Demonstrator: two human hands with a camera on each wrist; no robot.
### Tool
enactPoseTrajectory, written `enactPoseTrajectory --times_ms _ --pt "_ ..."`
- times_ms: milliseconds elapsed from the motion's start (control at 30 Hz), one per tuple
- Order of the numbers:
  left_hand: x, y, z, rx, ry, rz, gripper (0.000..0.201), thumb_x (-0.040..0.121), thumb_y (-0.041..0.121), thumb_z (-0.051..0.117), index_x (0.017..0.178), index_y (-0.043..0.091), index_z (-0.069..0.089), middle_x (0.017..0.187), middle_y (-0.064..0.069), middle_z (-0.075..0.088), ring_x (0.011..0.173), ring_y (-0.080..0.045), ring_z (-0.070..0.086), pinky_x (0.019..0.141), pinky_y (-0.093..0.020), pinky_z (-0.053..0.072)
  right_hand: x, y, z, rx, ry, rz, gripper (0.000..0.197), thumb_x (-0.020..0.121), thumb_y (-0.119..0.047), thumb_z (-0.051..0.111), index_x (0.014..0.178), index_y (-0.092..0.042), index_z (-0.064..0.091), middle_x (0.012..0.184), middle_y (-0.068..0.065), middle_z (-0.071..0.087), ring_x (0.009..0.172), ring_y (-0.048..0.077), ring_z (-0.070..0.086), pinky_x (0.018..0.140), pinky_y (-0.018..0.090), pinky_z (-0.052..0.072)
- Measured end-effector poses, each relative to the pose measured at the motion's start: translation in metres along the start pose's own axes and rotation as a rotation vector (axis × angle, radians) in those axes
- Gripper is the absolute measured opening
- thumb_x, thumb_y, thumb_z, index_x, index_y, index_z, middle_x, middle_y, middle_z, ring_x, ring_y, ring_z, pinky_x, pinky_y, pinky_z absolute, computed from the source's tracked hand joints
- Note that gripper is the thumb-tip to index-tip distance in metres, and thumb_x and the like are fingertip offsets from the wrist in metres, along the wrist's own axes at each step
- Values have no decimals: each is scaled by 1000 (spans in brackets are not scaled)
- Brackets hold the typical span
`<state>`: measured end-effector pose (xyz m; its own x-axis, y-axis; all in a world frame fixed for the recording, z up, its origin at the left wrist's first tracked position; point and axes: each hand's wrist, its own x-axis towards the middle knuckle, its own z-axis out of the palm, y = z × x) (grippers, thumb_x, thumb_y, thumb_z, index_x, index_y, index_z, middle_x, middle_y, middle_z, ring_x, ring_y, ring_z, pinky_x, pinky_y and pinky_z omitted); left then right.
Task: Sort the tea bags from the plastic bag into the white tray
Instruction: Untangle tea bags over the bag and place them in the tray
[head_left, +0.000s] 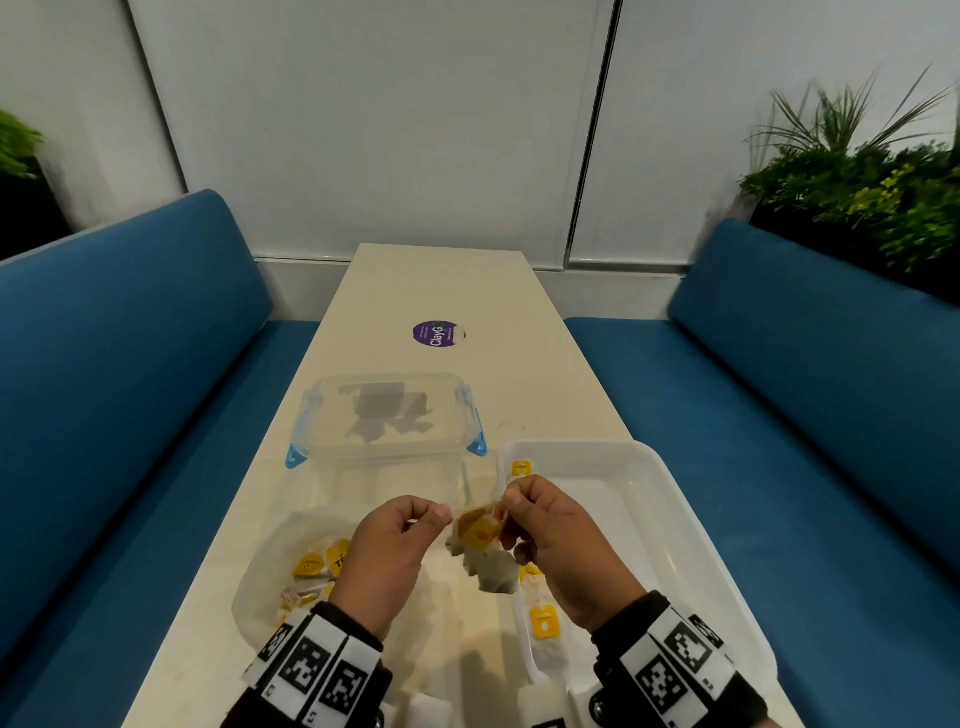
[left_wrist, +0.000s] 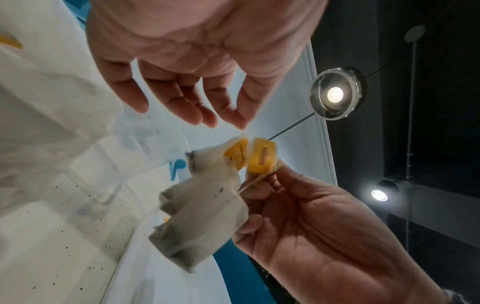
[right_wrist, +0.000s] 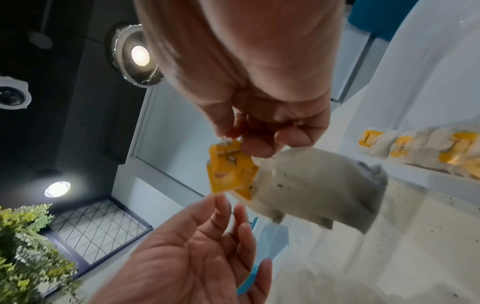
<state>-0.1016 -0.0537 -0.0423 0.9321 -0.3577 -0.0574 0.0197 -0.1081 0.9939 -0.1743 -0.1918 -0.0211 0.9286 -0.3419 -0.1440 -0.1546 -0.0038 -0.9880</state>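
Observation:
My right hand pinches two pale tea bags by their yellow tags, lifted above the table between the plastic bag and the white tray. In the wrist views the tea bags hang from that right hand. My left hand hovers with fingers extended, fingertips at a tag's edge, holding nothing I can see. More tagged bags lie inside the plastic bag. Several lie in a row along the tray's left side.
A clear lidded container with blue clips stands just beyond my hands. A purple round sticker is further up the narrow cream table. Blue benches flank both sides, with plants at the back right.

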Motion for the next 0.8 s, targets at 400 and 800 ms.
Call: enactPoseTrajectory --times_ms 400,800 --pt "-3 13 -4 -560 -3 -179 20 94 8 45 75 8 53 67 -6 55 56 -15 50 62 -27 43 -4 5 3 -141 -17 7 23 99 -14 42 78 -15 50 63 -4 51 51 1 44 52 10 37" --pt "-9 18 -1 -588 -19 -203 17 97 13 42 82 9 51 82 -13 63 66 -21 62 70 -36 49 -10 -4 8 -252 -75 -27 15 94 -21 53 81 -17 59 54 -10 46 47 0 39 52 12 35"
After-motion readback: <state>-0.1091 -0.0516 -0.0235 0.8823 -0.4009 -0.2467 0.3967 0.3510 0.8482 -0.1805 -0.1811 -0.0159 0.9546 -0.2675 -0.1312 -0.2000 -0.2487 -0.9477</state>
